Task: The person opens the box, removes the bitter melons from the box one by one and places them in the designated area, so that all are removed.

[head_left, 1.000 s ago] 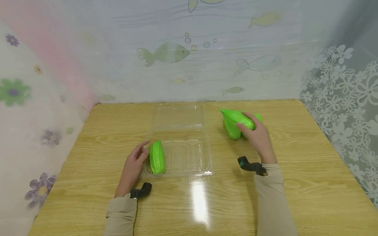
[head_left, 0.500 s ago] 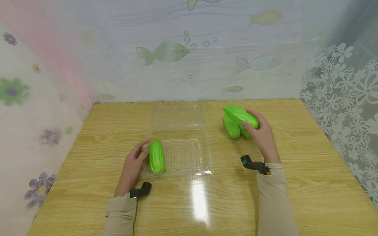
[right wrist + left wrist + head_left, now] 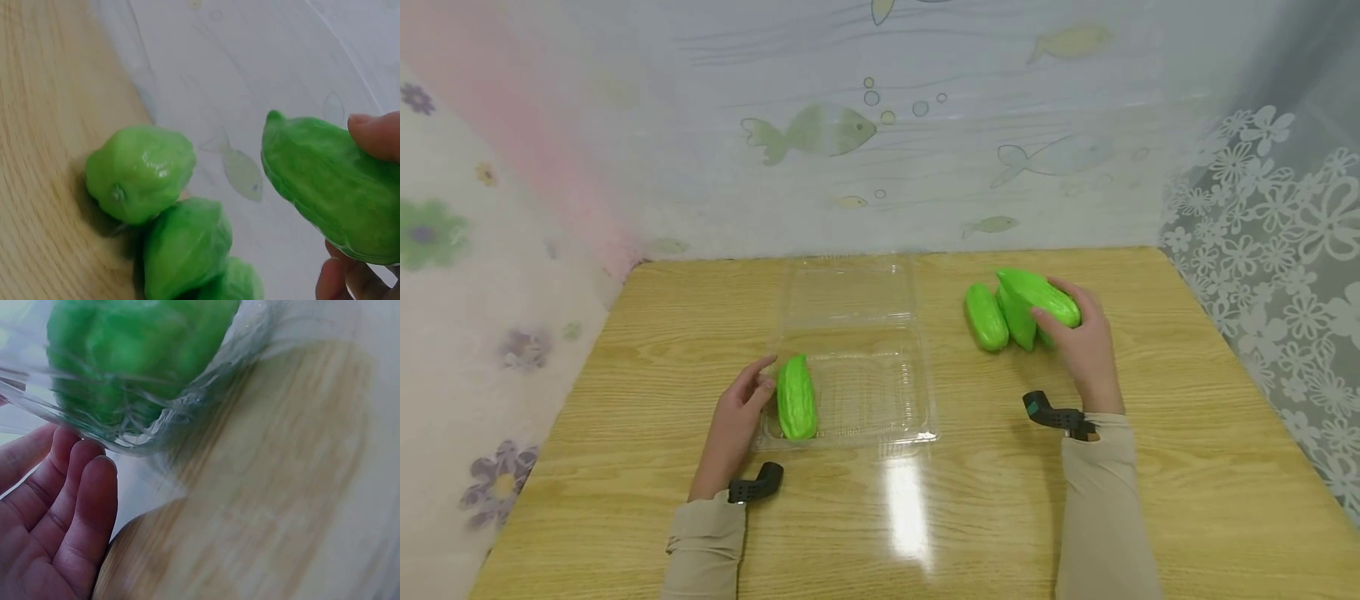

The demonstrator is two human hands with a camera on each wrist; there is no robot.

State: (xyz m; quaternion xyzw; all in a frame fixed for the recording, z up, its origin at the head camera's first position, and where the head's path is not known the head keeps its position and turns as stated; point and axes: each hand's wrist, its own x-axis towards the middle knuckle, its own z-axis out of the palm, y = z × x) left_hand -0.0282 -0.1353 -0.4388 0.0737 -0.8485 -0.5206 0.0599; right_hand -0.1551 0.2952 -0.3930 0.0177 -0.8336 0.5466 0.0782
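A ribbed green bitter melon [image 3: 1036,292] is in my right hand [image 3: 1084,350], gripped between thumb and fingers, its pointed end toward the left. The right wrist view shows this held bitter melon [image 3: 331,184] raised beside the others. On the table close by lie a leftmost bitter melon [image 3: 986,317], a middle one [image 3: 1017,319] and another partly hidden behind my hand. My left hand [image 3: 737,417] holds the left rim of an open clear plastic container [image 3: 880,433], fingertips [image 3: 97,481] at its edge. Inside, along the left wall, lies one bitter melon [image 3: 796,398].
The container's clear lid [image 3: 853,292] lies folded back toward the wall. A wooden table [image 3: 970,517] carries everything. Behind it stands a wall cover [image 3: 940,167] printed with fish, and flower-patterned sheets hang on both sides.
My right hand has moved to the right with the bitter melon it holds, so the leftmost and middle ones on the table show more fully. My left hand has stayed at the container.
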